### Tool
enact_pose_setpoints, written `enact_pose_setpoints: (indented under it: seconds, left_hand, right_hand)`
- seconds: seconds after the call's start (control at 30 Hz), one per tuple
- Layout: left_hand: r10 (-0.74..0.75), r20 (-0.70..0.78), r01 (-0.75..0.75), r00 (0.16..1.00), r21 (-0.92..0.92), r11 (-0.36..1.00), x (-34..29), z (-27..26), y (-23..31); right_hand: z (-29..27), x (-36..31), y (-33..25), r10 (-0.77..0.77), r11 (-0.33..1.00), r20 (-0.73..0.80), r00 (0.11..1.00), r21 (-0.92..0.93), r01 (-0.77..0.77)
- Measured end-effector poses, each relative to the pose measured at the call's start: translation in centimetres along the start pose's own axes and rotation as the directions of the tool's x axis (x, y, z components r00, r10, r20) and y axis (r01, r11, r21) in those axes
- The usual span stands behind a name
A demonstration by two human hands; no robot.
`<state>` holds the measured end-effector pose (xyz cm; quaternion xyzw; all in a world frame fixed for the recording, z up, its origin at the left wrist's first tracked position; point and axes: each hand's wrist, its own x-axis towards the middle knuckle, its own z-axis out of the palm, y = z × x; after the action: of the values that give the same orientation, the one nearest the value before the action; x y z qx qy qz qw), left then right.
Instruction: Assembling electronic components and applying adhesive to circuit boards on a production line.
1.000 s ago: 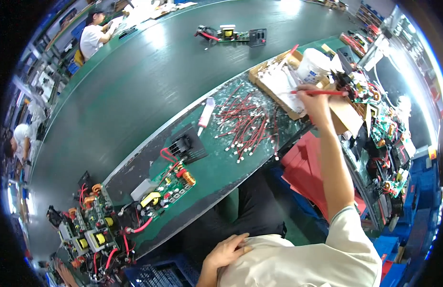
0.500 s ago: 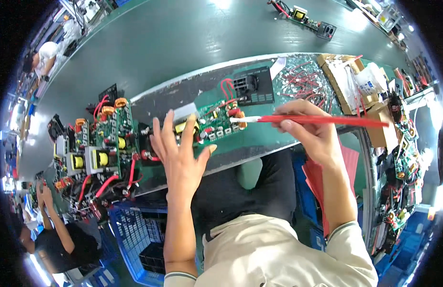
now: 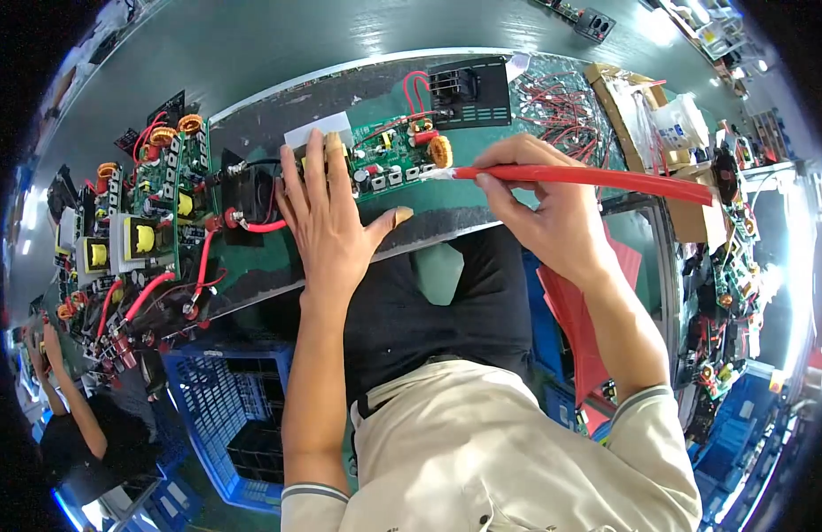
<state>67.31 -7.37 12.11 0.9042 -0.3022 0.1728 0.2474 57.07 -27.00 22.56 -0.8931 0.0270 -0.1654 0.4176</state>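
Green circuit board dotted with orange coil and yellow parts. Bright red brush handle, pale bristle tip. Dark grey-green mat, teal bench beyond. Red wires heaped on the mat. Black finned heat sink. Blue crate below. Cream shirt, grey-striped cuffs. Brown cardboard box.

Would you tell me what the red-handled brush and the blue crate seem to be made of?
Red-handled brush: glossy red handle, probably painted wood or plastic; pale bristle tip, fibre unclear. Blue crate: likely moulded plastic, judging by its lattice walls and even matte colour.
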Motion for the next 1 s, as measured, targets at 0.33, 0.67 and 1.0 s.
enact_pose_setpoints:
  seconds: [0.33,0.67,1.0]
  left_hand:
    - [0.002,-0.032,-0.002,0.999,-0.020,1.000,-0.1,0.2,-0.3]
    - [-0.019,-0.021,0.018,1.000,-0.054,0.998,-0.4,0.3,-0.5]
    - [-0.011,-0.033,0.009,0.999,-0.077,0.997,-0.3,0.3,-0.5]
  right_hand:
    - [1.6,0.2,0.0,-0.133,0.991,-0.060,0.989,-0.006,0.133]
    - [3.5,1.1,-0.8,-0.171,0.975,0.036,0.985,-0.139,0.174]
    - [4.6,1.8,-1.0,-0.228,0.951,-0.004,0.974,-0.213,0.222]
